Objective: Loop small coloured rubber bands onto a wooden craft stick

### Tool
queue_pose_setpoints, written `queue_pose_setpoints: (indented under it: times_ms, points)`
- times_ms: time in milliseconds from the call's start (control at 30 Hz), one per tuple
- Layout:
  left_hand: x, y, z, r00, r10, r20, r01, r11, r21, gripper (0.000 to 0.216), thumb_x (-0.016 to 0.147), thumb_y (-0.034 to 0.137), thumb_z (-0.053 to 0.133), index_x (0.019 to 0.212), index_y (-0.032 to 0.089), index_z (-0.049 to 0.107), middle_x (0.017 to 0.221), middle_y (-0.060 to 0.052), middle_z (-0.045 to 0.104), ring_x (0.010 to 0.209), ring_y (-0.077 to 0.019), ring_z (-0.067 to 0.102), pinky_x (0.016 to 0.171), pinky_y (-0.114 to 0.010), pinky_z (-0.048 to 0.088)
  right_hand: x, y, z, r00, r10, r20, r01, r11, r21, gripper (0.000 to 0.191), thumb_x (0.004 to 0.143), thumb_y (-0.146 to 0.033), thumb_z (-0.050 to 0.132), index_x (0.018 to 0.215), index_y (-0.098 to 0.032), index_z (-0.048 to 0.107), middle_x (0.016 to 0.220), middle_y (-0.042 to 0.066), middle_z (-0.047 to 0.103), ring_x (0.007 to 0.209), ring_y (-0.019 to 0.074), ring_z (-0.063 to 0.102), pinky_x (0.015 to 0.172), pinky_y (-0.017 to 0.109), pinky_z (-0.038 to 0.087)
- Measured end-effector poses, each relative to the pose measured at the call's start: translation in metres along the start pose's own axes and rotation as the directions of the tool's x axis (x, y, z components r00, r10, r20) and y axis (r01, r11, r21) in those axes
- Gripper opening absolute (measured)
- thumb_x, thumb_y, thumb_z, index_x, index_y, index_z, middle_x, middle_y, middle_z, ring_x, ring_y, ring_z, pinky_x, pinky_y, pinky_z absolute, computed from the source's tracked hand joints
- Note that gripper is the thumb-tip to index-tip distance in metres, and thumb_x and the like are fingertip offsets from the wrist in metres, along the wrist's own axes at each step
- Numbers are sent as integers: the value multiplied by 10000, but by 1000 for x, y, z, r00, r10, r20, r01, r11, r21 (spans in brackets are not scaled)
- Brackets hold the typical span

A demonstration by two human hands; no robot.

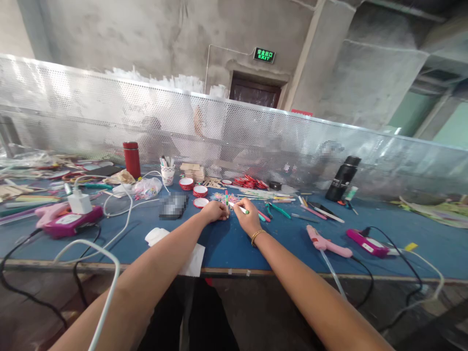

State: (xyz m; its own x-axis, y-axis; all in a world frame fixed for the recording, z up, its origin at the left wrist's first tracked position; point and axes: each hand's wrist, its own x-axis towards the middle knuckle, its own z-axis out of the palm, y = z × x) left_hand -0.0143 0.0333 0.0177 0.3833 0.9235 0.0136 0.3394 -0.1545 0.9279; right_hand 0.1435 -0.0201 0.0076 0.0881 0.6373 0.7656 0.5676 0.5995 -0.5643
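My left hand (215, 211) is closed on a narrow upright stick (226, 197) with green and red bands, just above the blue table. In my right hand (250, 217) is a white marker pen with a green end (242, 209), gripped like a pencil, its tip pointing at the stick. Whether the tip touches the stick is too small to tell. Small multicoloured pieces (218, 197) lie in a pile behind my hands. Left of that pile are round red-and-white tins (200, 191). Teal pliers (281, 210) rest to the right of my right hand.
Pink glue guns (325, 243) and purple power blocks (367, 243) with cables lie at both sides. A red flask (131, 160), a paper cup of pens (167, 174) and a black bottle (342, 179) stand farther back. A perforated metal screen (175, 122) borders the table.
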Motion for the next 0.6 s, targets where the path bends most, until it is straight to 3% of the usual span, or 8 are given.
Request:
queue_pose_setpoints:
  times_ms: [600]
  points:
    - [-4, 4, 1, 1000, 2, -4, -2, 1000, -13, 116, 680, 102, 686, 573, 129, 650, 547, 7, 630, 512, -78, 586, 537, -168, 488, 0, 0, 0, 1000, 4, -6, -4, 1000, 7, 131, 822, -273, 535, 706, -217, 556, 712, 6, 611, 727, 179, 565, 701, 282, 426]
